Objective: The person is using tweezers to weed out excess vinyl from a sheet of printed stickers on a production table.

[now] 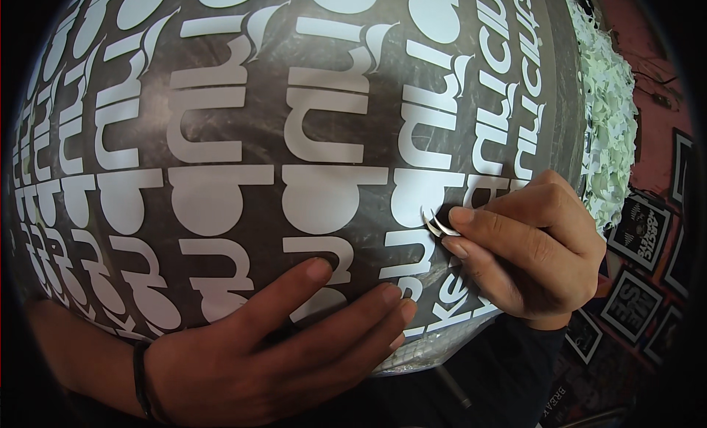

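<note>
A dark sheet point(265, 124) with rows of pale vinyl cut lettering point(323, 199) fills most of the view. My right hand point(525, 246) pinches curved-tip metal tweezers point(439, 225) between thumb and finger, over the lettering at the sheet's right part. Their two thin tips are apart, close to a pale letter; whether they touch it cannot be told. My left hand point(287, 339) lies with fingers spread on the sheet's near edge, holding nothing, its fingertips left of the tweezers. A dark band is round the left wrist.
A heap of pale green-white vinyl scraps point(610, 113) runs along the right side of the sheet. Clear plastic film point(425, 350) shows at the near edge. Framed or bordered dark prints point(631, 304) lie beyond at the lower right, beside a reddish surface point(629, 19) with a thin cable.
</note>
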Motion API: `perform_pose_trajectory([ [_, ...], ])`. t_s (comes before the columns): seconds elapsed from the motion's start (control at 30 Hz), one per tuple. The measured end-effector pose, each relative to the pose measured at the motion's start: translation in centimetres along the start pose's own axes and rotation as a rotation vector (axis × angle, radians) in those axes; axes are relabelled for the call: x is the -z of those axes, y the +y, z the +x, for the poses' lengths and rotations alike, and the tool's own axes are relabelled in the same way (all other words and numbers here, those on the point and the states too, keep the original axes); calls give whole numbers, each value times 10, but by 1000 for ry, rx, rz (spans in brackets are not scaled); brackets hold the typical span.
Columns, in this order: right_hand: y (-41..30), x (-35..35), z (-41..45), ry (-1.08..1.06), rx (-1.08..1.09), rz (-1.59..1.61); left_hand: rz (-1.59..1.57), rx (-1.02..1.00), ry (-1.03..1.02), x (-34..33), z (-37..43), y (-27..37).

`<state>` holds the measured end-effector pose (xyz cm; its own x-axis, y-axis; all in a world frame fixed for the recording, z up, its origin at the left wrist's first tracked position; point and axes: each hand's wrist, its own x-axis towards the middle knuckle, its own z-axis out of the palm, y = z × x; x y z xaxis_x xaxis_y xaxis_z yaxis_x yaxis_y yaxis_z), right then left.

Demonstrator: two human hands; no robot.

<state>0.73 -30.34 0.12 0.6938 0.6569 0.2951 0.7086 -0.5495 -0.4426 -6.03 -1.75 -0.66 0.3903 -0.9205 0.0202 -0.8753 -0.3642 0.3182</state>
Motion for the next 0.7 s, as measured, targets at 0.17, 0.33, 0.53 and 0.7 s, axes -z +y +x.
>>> perform_pose_trajectory([
  [0.17, -1, -1, 1, -12, -4, -48, -74, 29, 4, 0, -1, 1],
  [0.33, -3, -3, 3, -10, 32, -108, -21, 10, 24, -2, -3, 0],
  [0.53, -10, -7, 2, -3, 139, -286, -18, -2, 18, -2, -3, 0],
  [0.7, -1, -8, 7, 44, 68, -156, -19, -50, -16, -3, -5, -1],
])
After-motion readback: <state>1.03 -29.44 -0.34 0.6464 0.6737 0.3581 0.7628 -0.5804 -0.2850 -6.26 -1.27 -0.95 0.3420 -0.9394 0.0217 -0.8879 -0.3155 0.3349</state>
